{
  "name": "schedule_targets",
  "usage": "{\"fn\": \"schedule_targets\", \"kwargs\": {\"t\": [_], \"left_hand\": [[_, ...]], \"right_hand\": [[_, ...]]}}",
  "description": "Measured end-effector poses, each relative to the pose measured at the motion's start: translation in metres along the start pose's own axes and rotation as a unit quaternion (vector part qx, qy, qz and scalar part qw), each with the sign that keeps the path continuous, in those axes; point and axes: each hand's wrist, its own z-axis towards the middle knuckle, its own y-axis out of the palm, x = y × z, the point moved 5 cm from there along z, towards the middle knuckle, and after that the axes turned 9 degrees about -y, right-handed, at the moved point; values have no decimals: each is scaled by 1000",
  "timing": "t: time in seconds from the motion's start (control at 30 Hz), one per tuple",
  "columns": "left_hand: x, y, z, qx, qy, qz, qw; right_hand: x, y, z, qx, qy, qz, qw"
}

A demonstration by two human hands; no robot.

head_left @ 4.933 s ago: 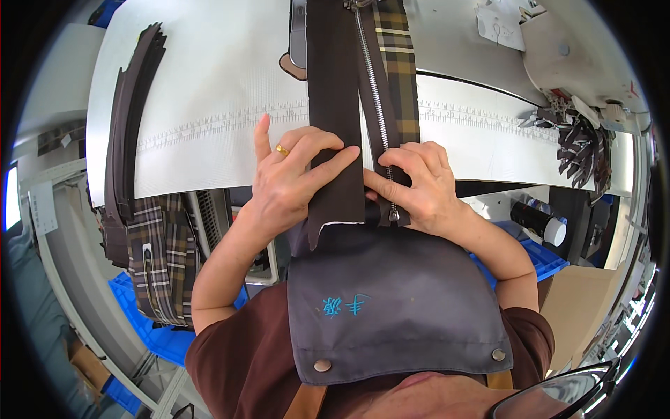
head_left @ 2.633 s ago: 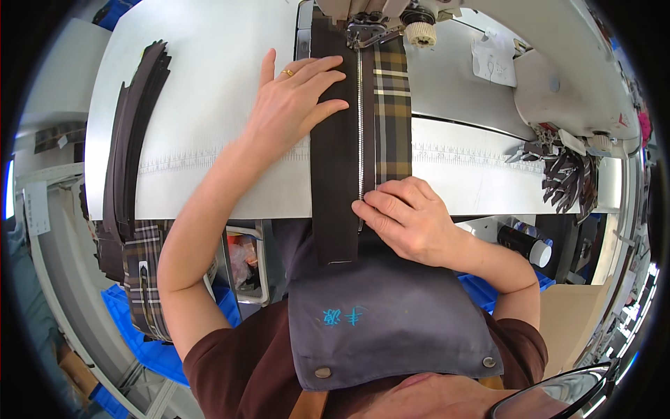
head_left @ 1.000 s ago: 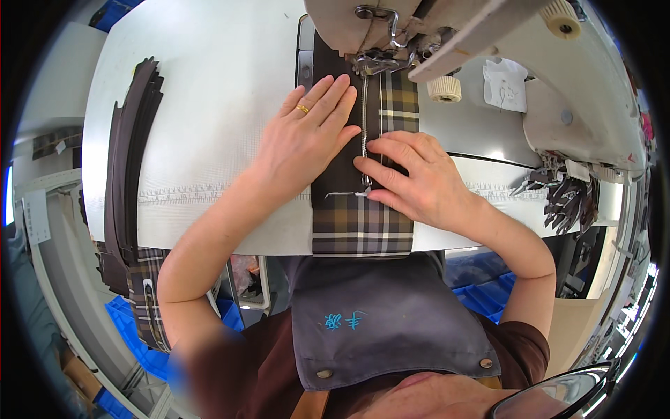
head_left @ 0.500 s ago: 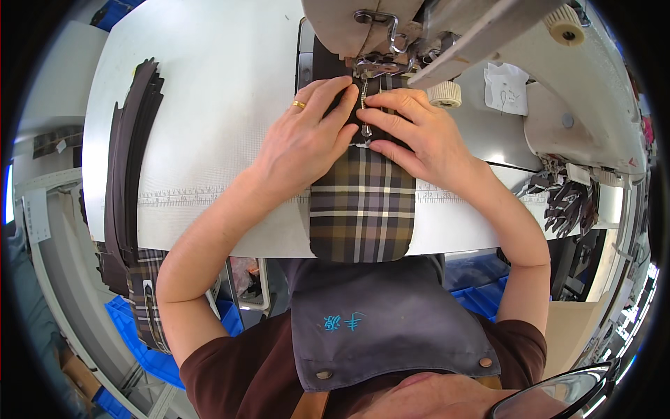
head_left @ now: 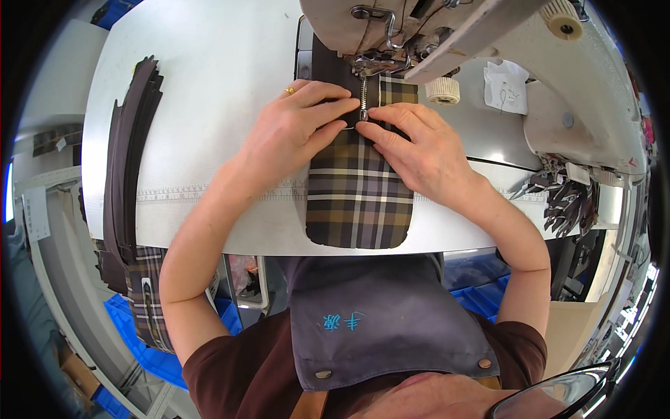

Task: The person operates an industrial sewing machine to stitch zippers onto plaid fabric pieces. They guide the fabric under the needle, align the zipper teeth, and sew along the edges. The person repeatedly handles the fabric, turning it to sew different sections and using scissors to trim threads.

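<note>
So the piece being worked on is a brown, tan and white plaid fabric panel with rounded near corners [head_left: 359, 188], lying flat in the middle of the frame, partly under the machine up top. On its far part there's a dark brown fabric strip [head_left: 331, 66] and a silver metal-toothed zipper [head_left: 363, 89] running straight up to the shiny metal presser foot [head_left: 377, 64].

Progress-wise, only a short bit of zipper shows on the near side of the foot, so I'd guess the stitching is close to that end, with just that bit left. Can't see behind the foot to check what's done.

The left hand [head_left: 283, 133] has its fingers and thumb spread, tips pressing on the strip. The right hand [head_left: 429, 150] has its fingertips right by the zipper's near end; can't tell if it's pinching. The two nearly meet.

It's all on a white worktable with a ruler scale [head_left: 202, 105], under a cream-coloured sewing machine [head_left: 335, 28]. Stack of long dark brown strips [head_left: 132, 153] at left, more plaid pieces [head_left: 153, 314] hanging below, blue plastic bins [head_left: 481, 300] under the table, cardboard [head_left: 569, 335] lower right.
</note>
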Motion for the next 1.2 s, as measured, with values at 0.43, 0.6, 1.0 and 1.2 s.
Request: {"fn": "schedule_targets", "kwargs": {"t": [0.43, 0.6, 1.0, 1.2], "left_hand": [[0, 1, -1, 0, 21, 51, 998], [-2, 0, 1, -5, 20, 38, 999], [-16, 1, 20, 60, 71, 41, 995], [-21, 3, 26, 70, 55, 43, 995]], "right_hand": [[2, -1, 3, -29, -12, -19, 999], [4, 2, 2, -8, -5, -15, 1000], [23, 12, 5, 24, 14, -24, 999], [27, 13, 5, 35, 29, -46, 998]]}}
